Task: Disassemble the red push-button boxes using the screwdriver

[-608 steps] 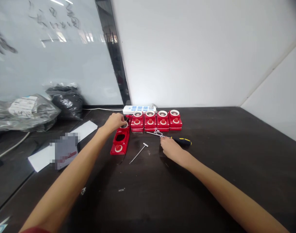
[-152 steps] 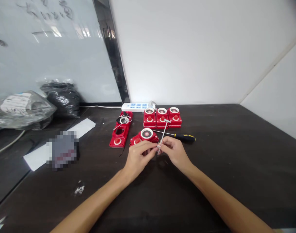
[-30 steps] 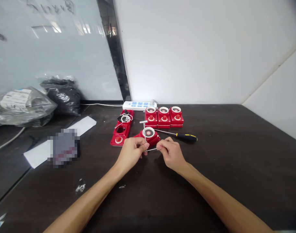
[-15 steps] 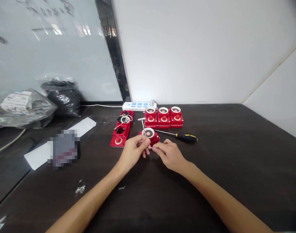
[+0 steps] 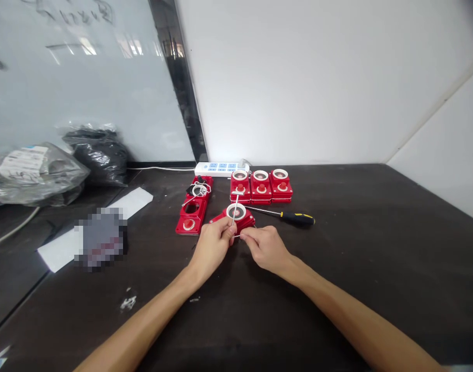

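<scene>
My left hand (image 5: 214,245) is closed on a thin metal T-shaped tool (image 5: 237,205), whose crossbar points up and away from me. Between the two hands runs a short stretch of thin white cord (image 5: 237,236). My right hand (image 5: 268,249) pinches the cord's right part between thumb and forefinger. Just behind the fingers lies a red housing (image 5: 244,223) with a white ring (image 5: 236,212) on top; my left hand covers part of its front edge. Whether the cord joins the housing or the tool is hidden by the fingers.
Three red units (image 5: 261,190) stand in a row behind. A screwdriver (image 5: 298,218) lies to the right. Left are red parts (image 5: 189,223) with cords, white paper (image 5: 137,200) and plastic bags (image 5: 98,157). A power strip (image 5: 220,169) sits against the wall.
The T-shaped tool has swung rightward and its crossbar now sits in front of the red row. My left fingers have curled closed, and more of the red housing's left side shows.
</scene>
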The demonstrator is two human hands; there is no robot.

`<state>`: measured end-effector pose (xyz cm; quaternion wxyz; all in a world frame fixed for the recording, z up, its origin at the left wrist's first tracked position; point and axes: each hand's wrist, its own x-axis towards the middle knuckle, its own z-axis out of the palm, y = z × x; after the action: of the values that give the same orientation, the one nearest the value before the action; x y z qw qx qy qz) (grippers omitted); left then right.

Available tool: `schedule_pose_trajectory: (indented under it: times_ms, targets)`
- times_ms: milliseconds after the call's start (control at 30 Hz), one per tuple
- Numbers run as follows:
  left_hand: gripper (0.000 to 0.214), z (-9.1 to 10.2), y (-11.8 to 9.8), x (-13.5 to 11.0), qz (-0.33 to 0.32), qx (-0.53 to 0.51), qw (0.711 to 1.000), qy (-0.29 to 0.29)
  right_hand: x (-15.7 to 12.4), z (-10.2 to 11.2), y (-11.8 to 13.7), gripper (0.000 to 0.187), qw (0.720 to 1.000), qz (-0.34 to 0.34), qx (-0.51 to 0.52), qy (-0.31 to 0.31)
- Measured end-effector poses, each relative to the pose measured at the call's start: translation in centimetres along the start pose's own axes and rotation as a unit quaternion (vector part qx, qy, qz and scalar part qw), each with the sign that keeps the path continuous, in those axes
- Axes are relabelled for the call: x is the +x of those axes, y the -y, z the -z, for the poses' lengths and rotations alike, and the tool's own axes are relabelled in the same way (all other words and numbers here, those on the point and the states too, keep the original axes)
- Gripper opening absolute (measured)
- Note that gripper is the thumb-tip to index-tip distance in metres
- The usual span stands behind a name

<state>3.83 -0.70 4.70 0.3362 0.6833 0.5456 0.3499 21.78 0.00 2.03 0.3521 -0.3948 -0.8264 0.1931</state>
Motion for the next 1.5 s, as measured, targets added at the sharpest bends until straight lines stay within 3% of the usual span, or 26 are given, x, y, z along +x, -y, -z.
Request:
schedule_pose_trajectory:
  times_ms: [67, 167, 233, 367, 467, 567, 700, 800, 900, 1000, 1133, 1300, 1500]
  targets:
    - [0.024, 1.1, 0.3, 0.2, -0.001, 0.046, 0.998, -0.046, 0.1, 0.7, -1.1, 0.032, 0.999, -0.021, 0.006, -0.044]
    - [0.028, 2.4, 0.6, 0.3, 0.028, 0.05, 0.991, -0.119, 0.1, 2.3, -3.1, 0.028, 0.986, -0.112, -0.003, -0.125]
    - [0.026, 2.5, 0.5, 0.2, 0.0, 0.037, 0.995, -0.094, 0.0, 2.9, -4.0, 0.024, 0.988, -0.112, -0.009, -0.106]
    - [0.029, 1.6, 0.0, -0.1, -0.041, 0.075, 0.995, -0.053, -0.4, 2.8, -3.8, 0.018, 0.999, -0.025, -0.007, -0.032]
    - [0.03, 1.4, 0.3, -0.2, -0.072, 0.111, 0.99, -0.045, -0.6, 2.6, -3.2, 0.014, 0.998, 0.009, -0.025, -0.065]
    - [0.031, 1.3, 0.8, -0.2, -0.124, 0.162, 0.979, -0.01, -0.6, 2.5, -2.8, 0.031, 0.989, -0.032, 0.027, -0.141]
    - [0.032, 1.3, 1.5, -0.2, -0.165, 0.247, 0.955, 0.005, -0.6, 2.1, -2.9, 0.033, 0.976, -0.097, 0.141, -0.135]
    - [0.03, 1.9, 2.1, 0.2, -0.135, 0.32, 0.936, -0.057, -0.7, 1.6, -3.0, 0.029, 0.98, -0.097, 0.111, -0.136]
    - [0.031, 2.7, 2.4, 0.9, -0.054, 0.405, 0.903, -0.129, -0.8, 1.1, -2.7, 0.03, 0.99, -0.052, 0.046, -0.12]
    - [0.031, 2.8, 2.4, 1.4, 0.008, 0.448, 0.886, -0.121, -1.0, 0.5, -2.1, 0.035, 0.997, -0.025, -0.011, -0.071]
    - [0.029, 1.8, 2.2, 1.2, 0.011, 0.39, 0.918, -0.065, -1.0, 0.2, -1.4, 0.04, 0.996, -0.049, -0.068, -0.044]
    - [0.029, 0.4, 1.6, 0.2, 0.0, 0.272, 0.961, -0.045, -1.0, 0.7, -1.2, 0.043, 0.99, -0.097, -0.094, -0.05]
    - [0.034, -0.9, 1.1, -0.8, 0.006, 0.192, 0.981, -0.011, -1.0, 1.2, -1.2, 0.056, 0.984, -0.129, -0.123, -0.023]
